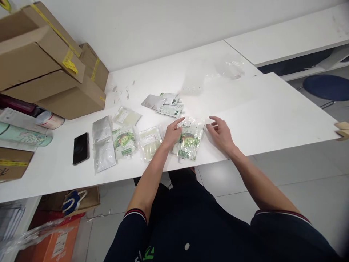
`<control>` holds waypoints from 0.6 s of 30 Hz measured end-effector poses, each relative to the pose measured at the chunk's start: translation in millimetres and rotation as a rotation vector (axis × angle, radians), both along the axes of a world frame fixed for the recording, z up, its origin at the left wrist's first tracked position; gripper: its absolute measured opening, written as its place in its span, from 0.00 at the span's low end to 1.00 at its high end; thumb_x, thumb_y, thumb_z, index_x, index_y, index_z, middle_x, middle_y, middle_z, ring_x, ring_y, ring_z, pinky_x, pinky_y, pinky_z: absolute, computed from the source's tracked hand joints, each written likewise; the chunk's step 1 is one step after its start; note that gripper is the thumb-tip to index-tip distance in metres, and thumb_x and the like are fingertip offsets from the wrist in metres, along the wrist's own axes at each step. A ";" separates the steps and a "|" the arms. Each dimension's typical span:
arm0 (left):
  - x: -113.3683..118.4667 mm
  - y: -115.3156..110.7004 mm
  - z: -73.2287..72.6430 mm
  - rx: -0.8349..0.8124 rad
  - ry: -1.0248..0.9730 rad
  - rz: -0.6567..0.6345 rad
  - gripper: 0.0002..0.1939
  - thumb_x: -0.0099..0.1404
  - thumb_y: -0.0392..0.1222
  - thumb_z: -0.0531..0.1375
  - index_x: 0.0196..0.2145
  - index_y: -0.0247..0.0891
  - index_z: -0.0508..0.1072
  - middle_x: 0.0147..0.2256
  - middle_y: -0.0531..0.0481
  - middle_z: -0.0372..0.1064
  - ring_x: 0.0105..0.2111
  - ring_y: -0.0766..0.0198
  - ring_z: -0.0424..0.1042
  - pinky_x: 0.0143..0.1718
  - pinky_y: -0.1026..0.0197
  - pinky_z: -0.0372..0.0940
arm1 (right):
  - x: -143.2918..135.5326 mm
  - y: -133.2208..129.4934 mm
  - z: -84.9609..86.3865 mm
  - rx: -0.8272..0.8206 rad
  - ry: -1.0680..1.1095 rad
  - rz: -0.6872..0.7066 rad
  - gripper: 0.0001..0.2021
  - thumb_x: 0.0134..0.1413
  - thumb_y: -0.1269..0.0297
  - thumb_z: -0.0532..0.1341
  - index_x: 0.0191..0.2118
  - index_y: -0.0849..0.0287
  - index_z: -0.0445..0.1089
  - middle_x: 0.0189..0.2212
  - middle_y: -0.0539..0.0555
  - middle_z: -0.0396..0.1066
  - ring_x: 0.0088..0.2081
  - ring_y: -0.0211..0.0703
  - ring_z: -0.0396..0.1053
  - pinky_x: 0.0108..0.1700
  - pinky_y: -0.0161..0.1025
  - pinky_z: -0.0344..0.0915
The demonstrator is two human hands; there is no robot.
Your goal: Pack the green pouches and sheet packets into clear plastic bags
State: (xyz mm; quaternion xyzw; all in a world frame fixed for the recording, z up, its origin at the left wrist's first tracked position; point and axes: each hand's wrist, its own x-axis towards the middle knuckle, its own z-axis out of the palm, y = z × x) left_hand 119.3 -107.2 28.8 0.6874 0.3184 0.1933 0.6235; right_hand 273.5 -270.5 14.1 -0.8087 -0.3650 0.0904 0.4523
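Note:
A green-and-white printed pouch [187, 143] in a clear plastic sleeve lies flat near the table's front edge, its spout toward me. My left hand [172, 134] rests at its left edge, index finger stretched out over the plastic, thumb apart. Just right of the sleeve, my right hand [221, 135] is over the tabletop with loosely bent fingers and nothing in them. To the left lie a pale green labelled packet [149, 142], another sleeved pouch [124, 141] and silver packets [104, 154]. Farther back, a silver packet [153, 102] overlaps spouted pouches [171, 109].
A phone [81, 148] lies left on the white table [256, 120]. Cardboard boxes [54, 69] are stacked at the back left, beside a can [50, 120] and a mint-coloured bottle [24, 135]. Clear plastic bags [195, 78] lie at the back. A blue stool [327, 87] stands right.

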 end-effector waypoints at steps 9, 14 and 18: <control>-11.1 4.4 5.0 -0.006 -0.136 -0.165 0.21 0.61 0.37 0.61 0.53 0.43 0.76 0.59 0.49 0.69 0.62 0.56 0.62 0.63 0.53 0.57 | -12.7 29.0 5.4 0.211 0.606 0.239 0.23 0.51 0.51 0.67 0.51 0.55 0.74 0.38 0.53 0.75 0.37 0.43 0.72 0.44 0.47 0.70; -11.0 19.0 6.7 -0.030 -0.166 -0.127 0.29 0.55 0.45 0.69 0.54 0.38 0.75 0.58 0.42 0.68 0.61 0.50 0.63 0.61 0.50 0.60 | -8.8 35.0 15.1 0.200 0.549 0.269 0.27 0.48 0.54 0.69 0.55 0.57 0.74 0.47 0.56 0.74 0.44 0.46 0.71 0.50 0.49 0.68; -11.8 21.8 9.4 -0.031 -0.139 -0.079 0.33 0.52 0.46 0.71 0.55 0.33 0.73 0.58 0.38 0.69 0.57 0.48 0.68 0.57 0.49 0.63 | -3.0 33.4 28.6 -0.013 0.465 0.310 0.33 0.47 0.51 0.69 0.59 0.58 0.71 0.37 0.55 0.75 0.34 0.43 0.68 0.43 0.49 0.68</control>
